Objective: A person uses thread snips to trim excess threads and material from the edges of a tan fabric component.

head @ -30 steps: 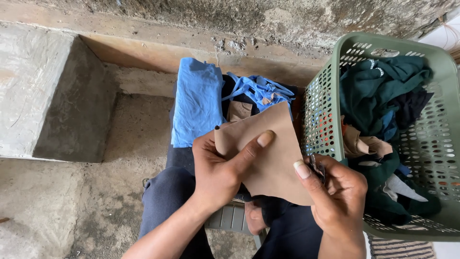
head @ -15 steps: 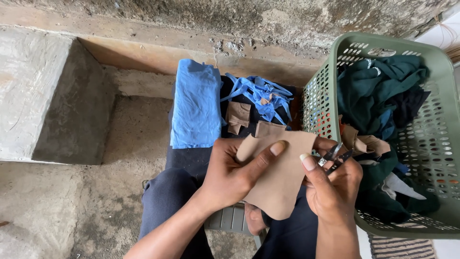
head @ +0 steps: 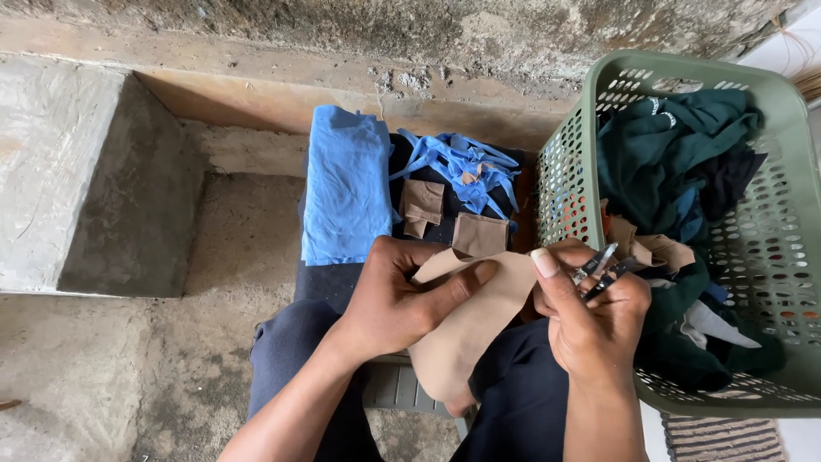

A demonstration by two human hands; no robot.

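Now the tan fabric piece (head: pixel 475 329) hangs lower than it did a second ago: then it was held up flat and spread in front of the blue cloth, and it has since been drawn down toward the person's lap and gathered between both hands, so that its lower end droops between the knees. That suggests the spreading-out is over and the piece is being gripped closer for fine work along its upper edge. The left hand (head: pixel 402 299) is mostly closed, thumb lying across the top of the fabric and fingers curled under it, pinching the upper left part. The right hand (head: pixel 594 321) is also closed, its thumb pressed on the fabric's upper right edge while the fingers hold a small pair of metal snips (head: pixel 601 269), whose tips point up and to the right, just clear of the cloth. Beyond the hands a dark cloth (head: pixel 342 278) covers a low surface; on it lie a folded blue cloth (head: pixel 346 184) at the left, a heap of blue strips (head: pixel 462 162) toward the far right, and two small tan pieces (head: pixel 423 205), (head: pixel 479 233) near the middle. A green plastic basket (head: pixel 795 197) stands just beside the right hand, full of dark green clothes (head: pixel 676 154). The concrete floor (head: pixel 111 368) lies to the left.
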